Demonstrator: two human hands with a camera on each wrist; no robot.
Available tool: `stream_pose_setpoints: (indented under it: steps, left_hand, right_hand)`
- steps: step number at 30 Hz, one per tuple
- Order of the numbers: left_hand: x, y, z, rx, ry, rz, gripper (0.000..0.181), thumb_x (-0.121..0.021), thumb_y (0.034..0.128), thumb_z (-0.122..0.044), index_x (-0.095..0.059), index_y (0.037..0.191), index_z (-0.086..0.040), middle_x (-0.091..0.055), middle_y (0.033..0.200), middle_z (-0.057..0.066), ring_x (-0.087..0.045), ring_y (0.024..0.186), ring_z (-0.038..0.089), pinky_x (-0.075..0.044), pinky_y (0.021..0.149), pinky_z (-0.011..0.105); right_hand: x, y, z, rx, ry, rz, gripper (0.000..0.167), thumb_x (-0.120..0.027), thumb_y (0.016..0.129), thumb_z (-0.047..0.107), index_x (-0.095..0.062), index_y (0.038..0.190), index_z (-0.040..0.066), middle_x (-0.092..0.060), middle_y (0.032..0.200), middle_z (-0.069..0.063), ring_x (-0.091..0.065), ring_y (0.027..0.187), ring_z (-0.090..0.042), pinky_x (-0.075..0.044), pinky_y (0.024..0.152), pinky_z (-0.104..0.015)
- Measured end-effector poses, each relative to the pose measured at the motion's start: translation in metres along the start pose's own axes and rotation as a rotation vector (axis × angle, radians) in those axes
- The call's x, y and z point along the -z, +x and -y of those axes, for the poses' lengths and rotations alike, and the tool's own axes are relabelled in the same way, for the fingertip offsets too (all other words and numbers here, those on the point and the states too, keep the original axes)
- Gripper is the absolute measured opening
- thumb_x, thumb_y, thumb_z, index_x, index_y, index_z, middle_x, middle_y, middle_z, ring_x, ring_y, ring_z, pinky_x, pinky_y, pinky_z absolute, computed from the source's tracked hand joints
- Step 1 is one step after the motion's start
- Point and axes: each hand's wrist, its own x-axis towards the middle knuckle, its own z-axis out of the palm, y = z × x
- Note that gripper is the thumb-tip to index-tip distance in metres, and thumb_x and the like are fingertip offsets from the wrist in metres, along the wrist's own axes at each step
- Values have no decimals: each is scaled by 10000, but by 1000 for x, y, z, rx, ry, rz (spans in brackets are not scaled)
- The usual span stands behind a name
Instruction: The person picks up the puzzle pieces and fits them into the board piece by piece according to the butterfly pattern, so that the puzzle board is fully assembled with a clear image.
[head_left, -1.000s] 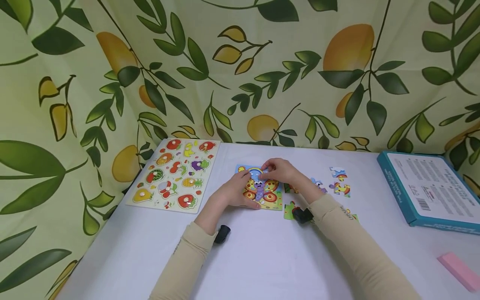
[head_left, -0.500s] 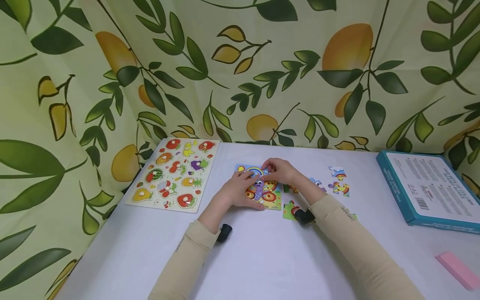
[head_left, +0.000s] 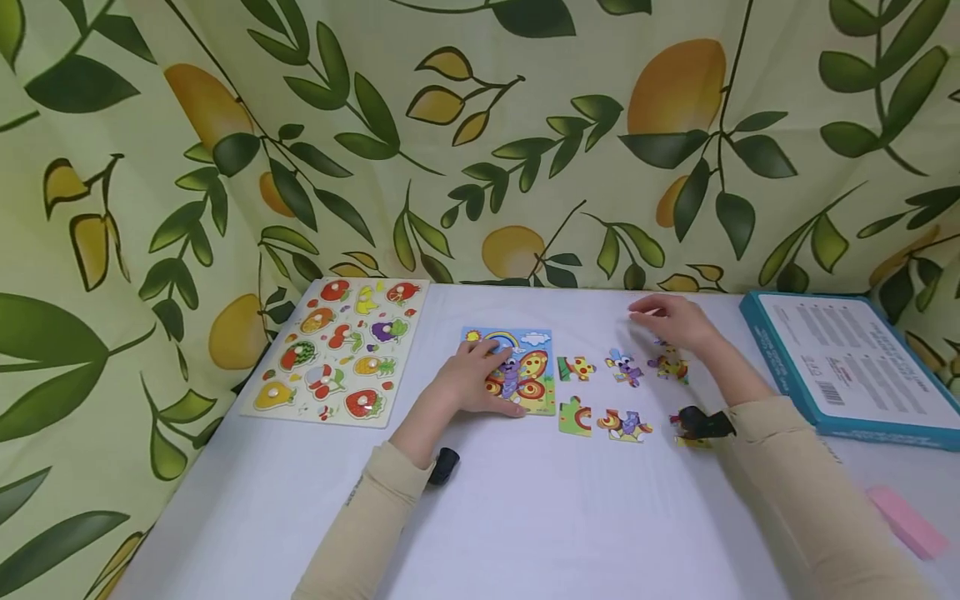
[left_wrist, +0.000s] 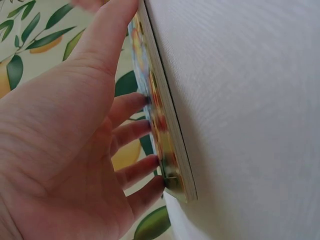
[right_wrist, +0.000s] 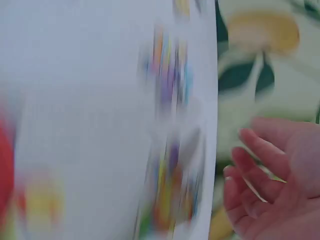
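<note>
A square butterfly jigsaw board [head_left: 536, 390] lies flat in the middle of the table. My left hand [head_left: 472, 379] rests across its left side, fingers spread. Fingertips of the left hand [left_wrist: 65, 145] touch the picture face in the left wrist view, and the thumb lies near the board's edge. To the right, my right hand [head_left: 678, 322] hovers over the far-right puzzle pieces [head_left: 671, 369], its fingers loosely bent and nothing visible in them. The right wrist view is blurred; there the right hand [right_wrist: 275, 175] is beside loose pieces [right_wrist: 170, 195].
Several loose pieces, including a green one [head_left: 574, 419] and a purple one [head_left: 624, 367], lie right of the board. A fruit peg puzzle [head_left: 348, 350] is at the left. A teal-edged box [head_left: 862, 358] and a pink block [head_left: 909, 521] are at the right.
My right hand has left the board's top edge and moved right over the loose pieces, uncovering the board's upper right and the nearer pieces. The left hand stays on the board.
</note>
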Motion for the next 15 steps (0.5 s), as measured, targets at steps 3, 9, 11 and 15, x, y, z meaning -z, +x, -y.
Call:
stream_pose_setpoints:
  steps: [3,9,11,15]
  left_hand:
    - [0,-2,2,0,14,-5,998,-741,717,-663,-354,1528,-230,-256,1585,45,-216,1429,312,-317,1104,504]
    - [1,-4,3,-9,7,-8,991,-748,720,-651,-360,1525,-222,-261,1583,61,-216,1430,330,-307,1107,515]
    - [1,-4,3,-16,6,-13,992,-749,718,-652,-366,1523,-217,-270,1578,65,-221,1427,330,-306,1107,513]
    - [0,-2,4,-34,1,-26,989,-759,713,-643,-382,1516,-204,-290,1566,69,-224,1420,332,-303,1110,508]
  right_hand:
    - [16,-6,-27,-49,-56,61,513,-598,974,292,-492,1341,-51,-460,1340,-304,-440,1162,-451,-418,936,-576]
    - [20,-10,-51,-55,-73,110,649,-693,905,337,-470,1353,-76,-420,1349,-324,-386,1171,-472,-345,1000,-638]
    - [19,-10,-53,-47,-75,98,641,-702,899,329,-482,1339,-83,-426,1335,-327,-388,1154,-469,-343,998,-639]
    - [19,-10,-54,-69,-62,82,655,-707,895,321,-451,1315,-112,-420,1293,-338,-387,1125,-465,-361,989,-621]
